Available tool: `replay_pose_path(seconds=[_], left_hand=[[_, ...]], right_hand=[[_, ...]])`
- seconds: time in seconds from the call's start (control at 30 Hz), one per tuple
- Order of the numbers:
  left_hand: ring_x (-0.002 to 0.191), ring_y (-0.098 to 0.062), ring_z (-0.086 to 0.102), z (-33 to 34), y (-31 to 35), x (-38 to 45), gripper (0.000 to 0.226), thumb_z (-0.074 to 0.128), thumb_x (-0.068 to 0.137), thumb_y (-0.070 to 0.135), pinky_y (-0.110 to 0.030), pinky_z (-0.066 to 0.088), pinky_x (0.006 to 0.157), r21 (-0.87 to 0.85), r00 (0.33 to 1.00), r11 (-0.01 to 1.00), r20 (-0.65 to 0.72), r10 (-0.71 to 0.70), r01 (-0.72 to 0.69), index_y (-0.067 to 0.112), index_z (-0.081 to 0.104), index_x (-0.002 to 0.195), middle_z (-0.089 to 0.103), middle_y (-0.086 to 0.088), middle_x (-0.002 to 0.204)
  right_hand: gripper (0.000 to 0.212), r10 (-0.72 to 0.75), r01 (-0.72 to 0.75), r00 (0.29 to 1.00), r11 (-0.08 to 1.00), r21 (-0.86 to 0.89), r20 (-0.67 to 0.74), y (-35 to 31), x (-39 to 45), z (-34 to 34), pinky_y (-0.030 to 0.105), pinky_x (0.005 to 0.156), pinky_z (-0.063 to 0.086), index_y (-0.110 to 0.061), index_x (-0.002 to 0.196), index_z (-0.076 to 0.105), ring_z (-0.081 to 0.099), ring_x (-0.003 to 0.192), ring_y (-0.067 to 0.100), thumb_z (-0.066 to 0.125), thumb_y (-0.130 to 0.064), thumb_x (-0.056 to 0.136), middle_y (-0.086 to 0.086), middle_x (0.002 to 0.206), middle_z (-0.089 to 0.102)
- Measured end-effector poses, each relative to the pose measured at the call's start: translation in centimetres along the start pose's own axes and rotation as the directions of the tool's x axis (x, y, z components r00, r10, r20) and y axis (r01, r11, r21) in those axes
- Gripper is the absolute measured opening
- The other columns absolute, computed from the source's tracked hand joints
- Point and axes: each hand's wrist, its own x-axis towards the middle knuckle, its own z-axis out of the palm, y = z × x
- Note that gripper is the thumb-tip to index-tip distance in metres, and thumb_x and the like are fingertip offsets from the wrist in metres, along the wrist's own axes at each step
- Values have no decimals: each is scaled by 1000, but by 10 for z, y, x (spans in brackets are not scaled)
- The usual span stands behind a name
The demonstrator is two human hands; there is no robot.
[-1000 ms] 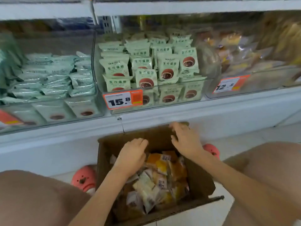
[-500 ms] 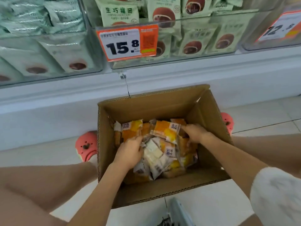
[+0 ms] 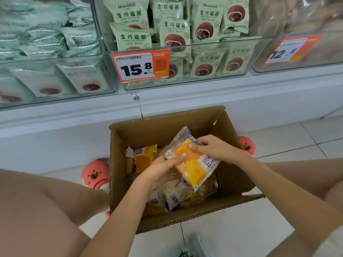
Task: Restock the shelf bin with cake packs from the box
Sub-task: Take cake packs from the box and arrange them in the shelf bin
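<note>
1. Raised since the earlier frame: one pack (image 3: 193, 164), now above the box (image 3: 232, 138).
2. Grip: left hand (image 3: 159, 173) curls under its near end; right hand (image 3: 211, 148) pinches the top edge.
3. Advice: gather several packs, keeping them flat.
4. Bin (image 3: 306, 58), upper right, well apart.

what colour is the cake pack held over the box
Yellow-orange with clear and white wrapper ends, seen in the head view: cake pack.
</note>
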Motion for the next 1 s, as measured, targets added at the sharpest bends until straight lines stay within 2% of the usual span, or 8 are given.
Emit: replay_pose_path(seconds=[0.07, 0.17, 0.23, 0.3, 0.43, 0.57, 0.67, 1.0], left_hand=[[90, -21, 70, 14, 9, -4, 51, 72, 74, 21, -36, 59, 76, -179, 993, 976, -35, 116, -120, 10, 59, 122, 72, -9, 104], [92, -24, 70, 27, 30, -13, 58, 71, 68, 22, -46, 57, 82, -326, 976, 920, -91, 199, -219, 6, 59, 122, 71, -14, 106], [96, -26, 69, 34, 49, -23, 62, 70, 68, 25, -48, 56, 83, -347, 957, 892, -121, 264, -290, 5, 57, 126, 69, -16, 112], [99, -24, 68, 44, 72, -36, 59, 66, 74, 29, -44, 56, 83, -352, 931, 862, -143, 336, -365, 6, 56, 127, 67, -17, 114], [88, -18, 70, 72, 124, -72, 39, 49, 92, 45, -39, 56, 82, -263, 868, 827, -140, 476, -496, 14, 63, 110, 74, -7, 98], [70, -10, 69, 96, 169, -100, 19, 52, 93, 37, -25, 55, 54, -233, 765, 729, -186, 617, -644, 21, 62, 96, 72, 0, 84], [61, -11, 67, 114, 196, -115, 32, 51, 88, 47, -23, 50, 45, -239, 736, 696, -218, 641, -677, 17, 63, 91, 70, -2, 76], [56, -12, 63, 143, 267, -146, 33, 43, 99, 38, -24, 50, 47, -70, 615, 615, -200, 763, -786, 18, 69, 92, 70, 2, 68]], right_hand=[[49, 0, 8, 996, 996, 86, -92, -18, -14, 0, 29, 56, 38, -5, 78, 57, 53, 62, 20, 55, -53, 86, 9, 72, 54], [64, -4, 59, 989, 924, 378, -145, -42, -42, -12, 35, 71, 50, -7, 106, 66, 64, 82, 24, 52, -63, 77, 12, 89, 67], [46, -59, 119, 988, 870, 478, -140, -55, -63, -20, 41, 76, 57, -16, 107, 67, 68, 92, 21, 55, -51, 78, 9, 97, 71], [27, -101, 188, 975, 847, 498, -196, -69, -79, -25, 44, 77, 58, -12, 104, 64, 69, 91, 22, 55, -32, 90, 11, 97, 71], [27, -146, 305, 925, 837, 455, -352, -108, -106, -45, 41, 72, 59, -3, 107, 63, 71, 84, 24, 57, -24, 92, 16, 95, 72], [34, -261, 418, 884, 814, 404, -388, -144, -136, -76, 38, 70, 59, -2, 104, 64, 71, 82, 22, 61, -29, 83, 12, 89, 72], [21, -314, 474, 848, 810, 345, -426, -168, -152, -95, 33, 65, 60, -6, 99, 66, 69, 68, 15, 59, -23, 89, 5, 78, 72], [30, -371, 525, 809, 805, 276, -457, -219, -188, -146, 38, 72, 60, -10, 99, 69, 70, 88, 29, 61, -33, 80, 15, 97, 72]])
